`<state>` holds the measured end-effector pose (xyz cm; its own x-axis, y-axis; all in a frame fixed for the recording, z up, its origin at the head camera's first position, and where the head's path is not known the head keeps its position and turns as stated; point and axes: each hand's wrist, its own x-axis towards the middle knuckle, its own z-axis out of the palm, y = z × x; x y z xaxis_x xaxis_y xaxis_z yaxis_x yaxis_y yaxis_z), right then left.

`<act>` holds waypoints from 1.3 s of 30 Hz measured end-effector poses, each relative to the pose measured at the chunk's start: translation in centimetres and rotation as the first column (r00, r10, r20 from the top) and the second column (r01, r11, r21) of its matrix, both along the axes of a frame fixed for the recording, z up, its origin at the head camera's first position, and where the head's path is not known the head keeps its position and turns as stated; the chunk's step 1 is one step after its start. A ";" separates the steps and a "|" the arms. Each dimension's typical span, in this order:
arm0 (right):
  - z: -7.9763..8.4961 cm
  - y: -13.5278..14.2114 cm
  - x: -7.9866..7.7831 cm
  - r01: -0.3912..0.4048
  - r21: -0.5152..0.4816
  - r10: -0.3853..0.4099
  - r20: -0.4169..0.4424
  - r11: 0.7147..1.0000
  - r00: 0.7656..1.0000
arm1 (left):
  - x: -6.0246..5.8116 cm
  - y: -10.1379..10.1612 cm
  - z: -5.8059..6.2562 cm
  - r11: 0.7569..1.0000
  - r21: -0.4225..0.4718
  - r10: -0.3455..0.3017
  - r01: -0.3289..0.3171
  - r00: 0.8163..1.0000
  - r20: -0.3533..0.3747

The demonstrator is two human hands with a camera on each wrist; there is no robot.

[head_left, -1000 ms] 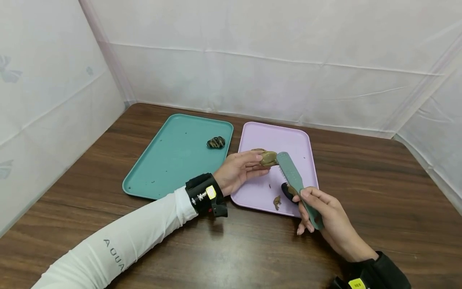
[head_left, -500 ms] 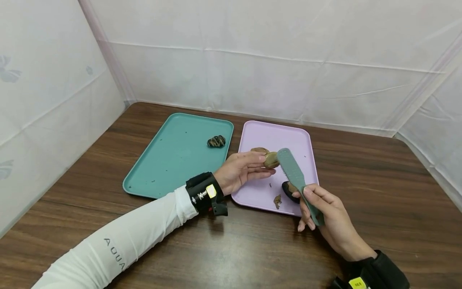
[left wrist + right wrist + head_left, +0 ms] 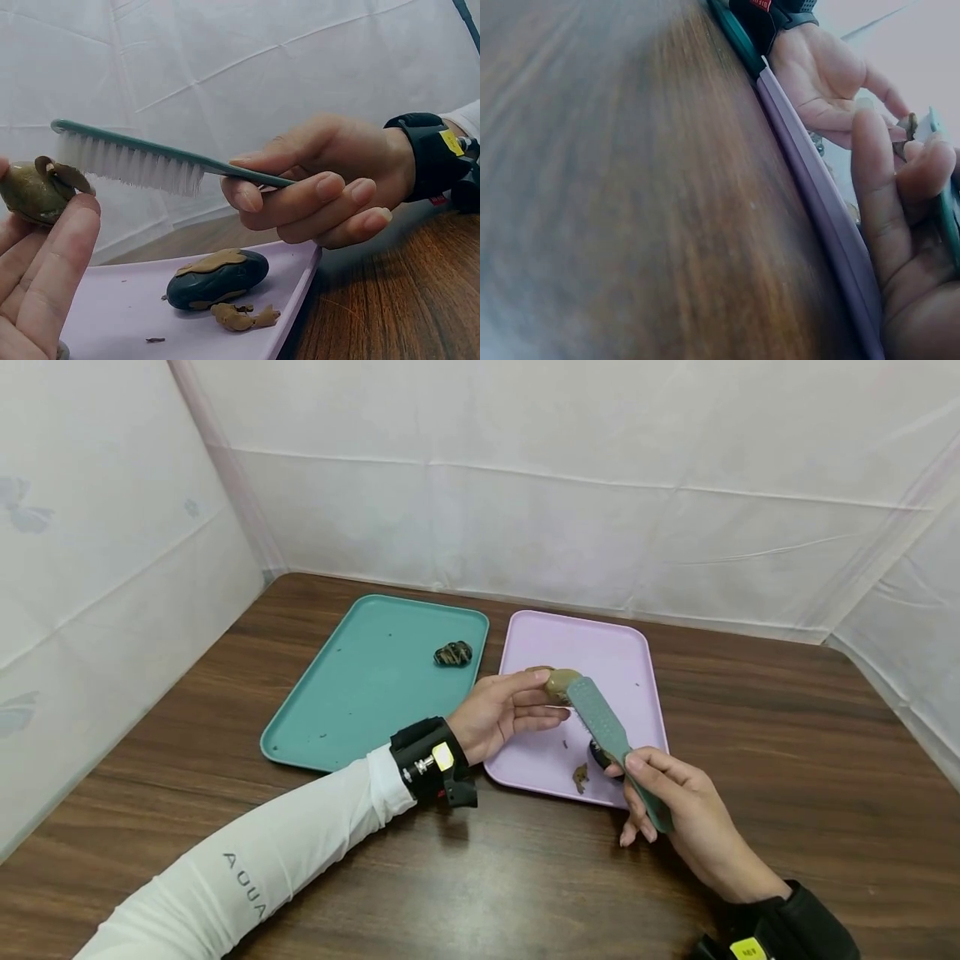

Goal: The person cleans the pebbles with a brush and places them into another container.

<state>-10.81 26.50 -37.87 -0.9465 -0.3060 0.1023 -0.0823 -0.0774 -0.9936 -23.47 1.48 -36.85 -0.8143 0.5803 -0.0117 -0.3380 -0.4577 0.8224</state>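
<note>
In my left hand, a stone smeared with olive-brown mud is held between thumb and fingers above the lavender tray. A flap of the mud curls off its side in the left wrist view. My right hand grips a green brush by its handle. Its white bristles point down, and the tip end meets the stone. Below lies a dark stone with brown patches, beside a brown mud clump. Another brown stone shows partly behind my left fingers.
To the left is a teal tray with small dark crumbs and a dark stone with tan streaks near its right edge. Both trays sit on a brown wood-grain table. White sheeting hangs around the back and sides.
The brush head has shifted slightly left and now overlaps the stone's right end. The held stone has turned a little in my left fingers. Both grips stay the same.
</note>
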 end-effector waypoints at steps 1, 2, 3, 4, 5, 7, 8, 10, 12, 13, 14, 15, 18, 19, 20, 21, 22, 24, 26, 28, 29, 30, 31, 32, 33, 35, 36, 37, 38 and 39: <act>-0.1 0.0 0.0 0.001 -0.023 -0.002 -0.012 1.000 1.000 | 0.0 0.0 0.0 1.000 0.002 -0.001 0.001 1.000 0.001; -0.3 0.1 0.0 0.004 -0.051 -0.005 -0.027 0.999 1.000 | 0.0 0.0 -0.1 1.000 0.004 -0.002 0.002 1.000 0.005; -0.5 0.1 0.0 0.003 -0.083 -0.007 -0.041 0.997 0.999 | 0.0 0.1 -0.1 1.000 0.003 -0.003 0.003 1.000 0.007; -0.6 0.1 -0.1 0.000 -0.114 -0.007 -0.057 0.994 0.998 | 0.0 0.1 -0.1 1.000 -0.001 -0.003 0.003 1.000 0.009; -0.8 0.2 -0.1 -0.003 -0.140 -0.007 -0.073 0.990 0.997 | 0.0 0.1 -0.1 1.000 -0.007 -0.002 0.002 1.000 0.010; -1.1 0.1 -0.2 -0.009 -0.174 -0.009 -0.101 0.985 0.995 | 0.0 0.2 -0.1 1.000 -0.023 0.001 -0.001 1.000 0.008; -1.1 0.1 -0.2 -0.006 -0.173 -0.012 -0.102 0.985 0.995 | -0.1 0.2 -0.1 0.999 -0.035 0.001 0.000 1.000 0.004; -0.9 0.0 -0.2 0.007 -0.143 -0.020 -0.092 0.990 0.996 | -0.1 0.3 -0.1 0.998 -0.058 -0.005 0.004 1.000 -0.014; -0.7 -0.2 -0.2 0.024 -0.095 -0.031 -0.079 0.995 0.996 | -0.1 0.4 -0.2 0.997 -0.078 -0.012 0.010 0.999 -0.030; -0.6 -0.3 -0.2 0.031 -0.070 -0.037 -0.073 0.997 0.997 | -0.1 0.4 -0.2 0.996 -0.088 -0.016 0.013 0.999 -0.037; -0.5 -0.4 -0.1 0.038 -0.048 -0.041 -0.070 0.998 0.997 | -0.1 0.4 -0.2 0.995 -0.097 -0.020 0.016 0.999 -0.043; -0.4 -0.5 -0.1 0.043 -0.027 -0.045 -0.066 0.999 0.997 | -0.1 0.4 -0.2 0.995 -0.100 -0.024 0.019 0.999 -0.047; -0.2 -0.6 0.1 0.057 0.014 -0.056 -0.063 0.998 0.996 | -0.1 0.4 -0.3 0.994 -0.107 -0.028 0.023 0.999 -0.044; -0.2 -0.7 0.1 0.061 0.020 -0.059 -0.059 0.998 0.996 | -0.1 0.4 -0.3 0.994 -0.107 -0.028 0.024 0.999 -0.040; -0.2 -0.7 0.1 0.064 0.026 -0.063 -0.056 0.998 0.996 | -0.1 0.4 -0.2 0.994 -0.105 -0.028 0.024 0.999 -0.034; -0.1 -0.7 0.1 0.067 0.029 -0.065 -0.054 0.997 0.996 | -0.1 0.4 -0.2 0.994 -0.104 -0.026 0.023 0.999 -0.029; -0.1 -0.7 0.1 0.069 0.033 -0.067 -0.052 0.997 0.996 | -0.1 0.4 -0.2 0.994 -0.103 -0.024 0.021 0.999 -0.026; 0.0 -0.8 0.1 0.077 0.037 -0.075 -0.047 0.996 0.996 | -0.1 0.4 -0.2 0.995 -0.100 -0.020 0.017 1.000 -0.023; -0.1 -0.8 0.2 0.085 0.042 -0.084 -0.043 0.995 0.996 | 0.0 0.3 -0.3 0.995 -0.096 -0.015 0.013 1.000 -0.026; -0.2 -0.8 0.3 0.089 0.044 -0.087 -0.037 0.995 0.996 | 0.1 0.3 -0.3 0.996 -0.087 -0.009 0.007 1.000 -0.024; -0.2 -0.7 0.3 0.088 0.042 -0.087 -0.033 0.995 0.996 | 0.1 0.3 -0.3 0.997 -0.080 -0.006 0.004 1.000 -0.020; -0.3 -0.7 0.3 0.086 0.037 -0.085 -0.034 0.996 0.996 | 0.1 0.2 -0.4 0.997 -0.072 -0.002 0.001 1.000 -0.014; -0.4 -0.6 0.3 0.082 0.025 -0.081 -0.038 0.996 0.996 | 0.2 0.2 -0.4 0.998 -0.064 0.000 0.000 1.000 -0.006; -0.6 -0.6 0.3 0.075 0.006 -0.074 -0.049 0.997 0.996 | 0.2 0.2 -0.5 0.999 -0.055 0.002 -0.002 1.000 0.003; -0.7 -0.5 0.2 0.065 -0.017 -0.066 -0.063 0.998 0.996 | 0.2 0.2 -0.4 0.999 -0.046 0.003 -0.003 1.000 0.012; -1.0 -0.3 0.1 0.037 -0.068 -0.044 -0.102 0.997 0.994 | 0.2 0.2 -0.4 0.999 -0.033 0.004 -0.004 1.000 0.022; -1.1 -0.2 0.1 0.022 -0.090 -0.033 -0.121 0.996 0.992 | 0.2 0.2 -0.3 1.000 -0.028 0.000 0.001 1.000 0.025; -1.2 -0.1 0.0 0.009 -0.107 -0.024 -0.138 0.994 0.990 | 0.2 0.2 -0.3 1.000 -0.025 -0.006 0.007 1.000 0.026; -1.2 -0.1 -0.1 -0.001 -0.118 -0.017 -0.150 0.993 0.989 | 0.2 0.2 -0.2 1.000 -0.023 -0.011 0.012 1.000 0.025; -1.2 -0.1 -0.2 -0.004 -0.122 -0.015 -0.156 0.993 0.988 | 0.2 0.2 -0.1 1.000 -0.023 -0.018 0.019 1.000 0.023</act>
